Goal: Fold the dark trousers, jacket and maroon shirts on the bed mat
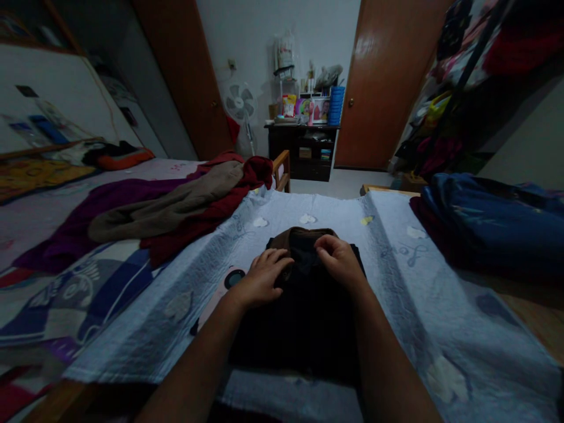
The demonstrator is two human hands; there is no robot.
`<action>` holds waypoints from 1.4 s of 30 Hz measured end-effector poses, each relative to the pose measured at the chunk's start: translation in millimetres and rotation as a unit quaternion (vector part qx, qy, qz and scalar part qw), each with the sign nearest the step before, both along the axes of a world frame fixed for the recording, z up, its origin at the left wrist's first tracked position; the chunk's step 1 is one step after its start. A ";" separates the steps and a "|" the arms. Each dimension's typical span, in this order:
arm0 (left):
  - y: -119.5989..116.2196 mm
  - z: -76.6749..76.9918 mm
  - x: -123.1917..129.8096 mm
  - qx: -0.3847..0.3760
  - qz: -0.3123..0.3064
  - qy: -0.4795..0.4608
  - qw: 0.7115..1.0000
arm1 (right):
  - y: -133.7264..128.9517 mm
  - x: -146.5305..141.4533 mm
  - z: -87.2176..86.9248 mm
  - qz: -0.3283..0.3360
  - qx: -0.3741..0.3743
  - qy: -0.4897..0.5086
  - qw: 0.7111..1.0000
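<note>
A dark garment (pixel 299 329), folded into a rough rectangle, lies on the light blue cover in front of me. A brown band (pixel 308 232) rims its far edge like a collar or waistband. My left hand (pixel 264 276) rests on the garment's left side, fingers loosely bent and thumb held apart. At the far right of the band, my right hand (pixel 337 258) has curled fingers, thumb and forefinger pinched at the cloth. Partly behind my left forearm is a pink flat object (pixel 215 305) with a round dark disc; its kind is unclear.
The light blue quilted cover (pixel 396 288) spreads beneath everything. Folded blue clothes (pixel 493 217) are stacked at right. On the left bed lie a grey-brown garment (pixel 176 202) and a dark red one (pixel 194 226). A fan (pixel 241 103) and a dark cabinet (pixel 302 153) stand at the back.
</note>
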State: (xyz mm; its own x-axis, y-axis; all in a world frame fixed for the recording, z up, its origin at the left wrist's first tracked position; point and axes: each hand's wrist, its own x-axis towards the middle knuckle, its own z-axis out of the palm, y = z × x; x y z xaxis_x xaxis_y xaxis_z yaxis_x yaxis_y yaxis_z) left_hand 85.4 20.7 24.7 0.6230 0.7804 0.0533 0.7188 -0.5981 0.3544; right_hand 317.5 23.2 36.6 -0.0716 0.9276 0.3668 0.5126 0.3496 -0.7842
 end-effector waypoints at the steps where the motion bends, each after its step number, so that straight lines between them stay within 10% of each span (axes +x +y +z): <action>1: -1.0 -2.0 0.1 0.017 0.007 0.004 1.000 | -5.4 -3.3 2.7 0.031 -0.018 -0.027 0.999; 9: 2.7 -22.3 5.8 0.120 0.012 -0.069 0.990 | -46.7 -17.2 -19.2 0.022 -0.022 -0.236 0.971; 32: -12.1 -20.0 49.6 0.161 0.144 -0.135 0.967 | -46.6 -16.7 -60.2 -0.049 0.001 -0.069 0.996; 42: -48.1 -32.2 53.3 0.069 0.060 -0.039 0.995 | -45.1 -16.7 -64.4 -0.044 0.001 -0.104 0.994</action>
